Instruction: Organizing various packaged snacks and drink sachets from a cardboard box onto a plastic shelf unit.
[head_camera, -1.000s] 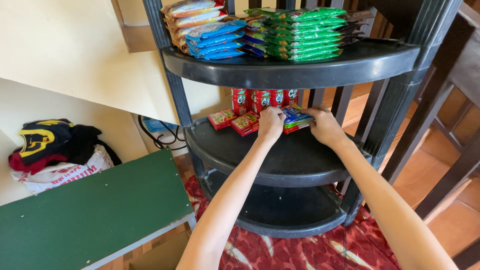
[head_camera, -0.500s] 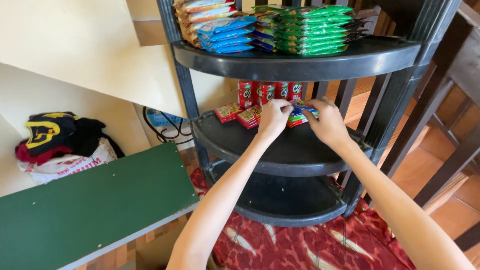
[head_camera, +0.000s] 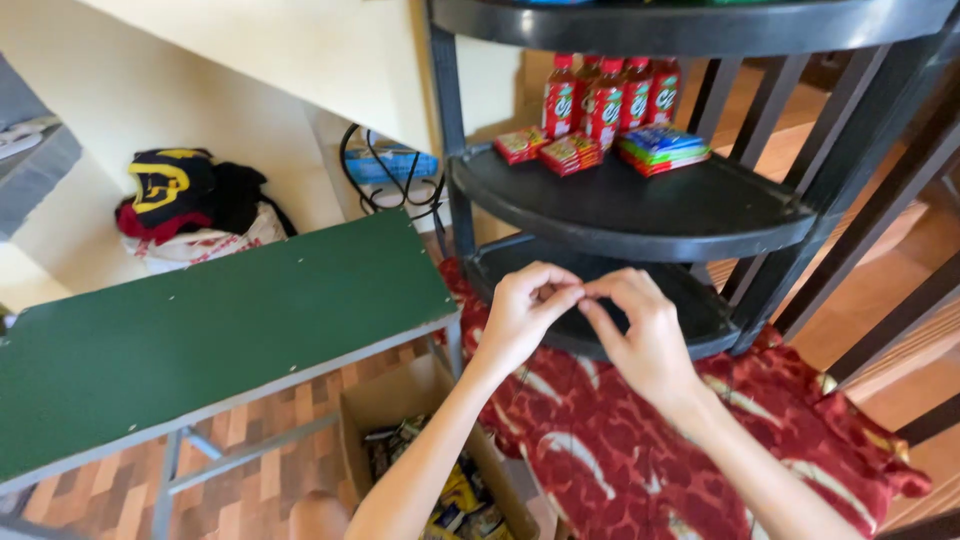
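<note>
Whereas both hands were at the packets on the middle shelf a second ago, they now meet at frame centre, empty of any visible item. Black plastic rack (head_camera: 640, 205), upper right, holds red bottles (head_camera: 607, 95) and glossy flat packets (head_camera: 662, 148); matte green bench (head_camera: 215, 325) lies left. Left hand (head_camera: 525, 315) and right hand (head_camera: 640, 335) touch fingertips, loosely curled, over the patterned red cloth (head_camera: 640, 440).

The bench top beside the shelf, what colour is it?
Dark green bench top, seen in the head view.
</note>
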